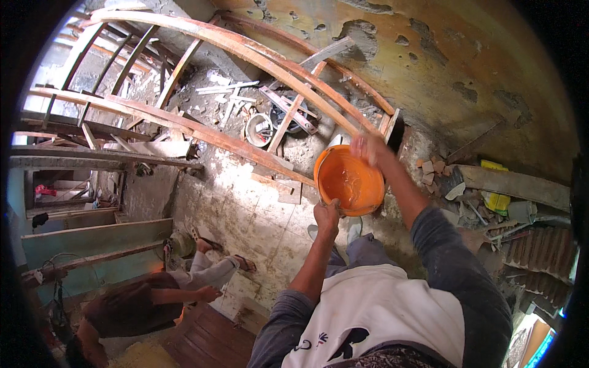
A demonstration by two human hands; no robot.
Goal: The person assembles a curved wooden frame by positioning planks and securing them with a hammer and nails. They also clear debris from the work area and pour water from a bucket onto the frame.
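Note:
In front of my body hangs an orange bucket (pixel 361 191), tilted so that its inside faces me; some wet-looking streaks show in it. My left hand (pixel 327 214) is closed on the near-left part of its rim, where a thin wire handle also runs. At the far-right side of the rim is my right hand (pixel 368 150), smeared by motion. Its fingers are too blurred to show whether they touch the bucket or hold anything.
A wooden ladder-like frame (pixel 245 52) curves across the far side. Behind it lie a white bucket (pixel 259 130), a spirit level (pixel 288 109) and wood scraps. Broken bricks (pixel 432 168) and planks (pixel 515 184) lie at the right. Another person (pixel 132 306) sits at the lower left.

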